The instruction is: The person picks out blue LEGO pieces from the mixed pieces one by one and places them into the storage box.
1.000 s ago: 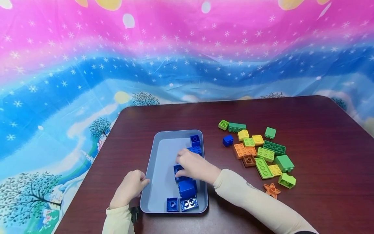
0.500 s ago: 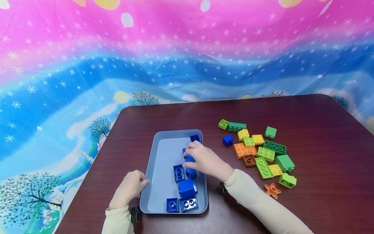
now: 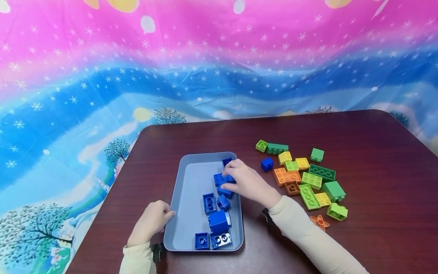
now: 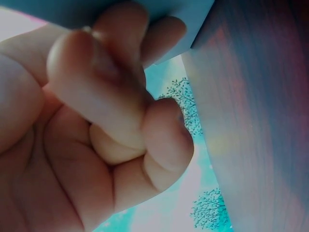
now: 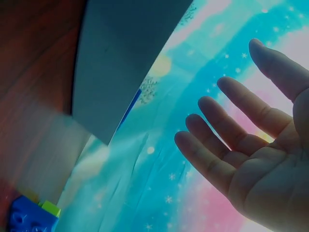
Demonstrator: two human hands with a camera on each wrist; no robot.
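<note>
A grey tray [image 3: 189, 186] lies on the table with several blue toy bricks along its right side and front. My left hand [image 3: 150, 220] grips the tray's left rim, thumb over the edge and the other fingers curled outside. In the left wrist view the curled fingers [image 4: 166, 137] show below the tray wall. My right hand [image 3: 248, 182] is over the tray's right rim, above a studded blue brick [image 3: 219, 179] that it partly covers. The right wrist view shows its fingers [image 5: 231, 125] spread and holding nothing. Nearer the front is a tall blue block [image 3: 218, 222].
Right of the tray lie several green, yellow and orange bricks, with a lone blue brick [image 3: 267, 164] at their left. An orange star-shaped piece [image 3: 319, 222] is partly covered by the right sleeve [image 3: 301, 228]. A patterned cloth [image 3: 219, 76] hangs behind the table.
My right hand has moved right and back from the middle of the tray, uncovering blue bricks that now lie along the right side. My left hand has stayed at the rim.
</note>
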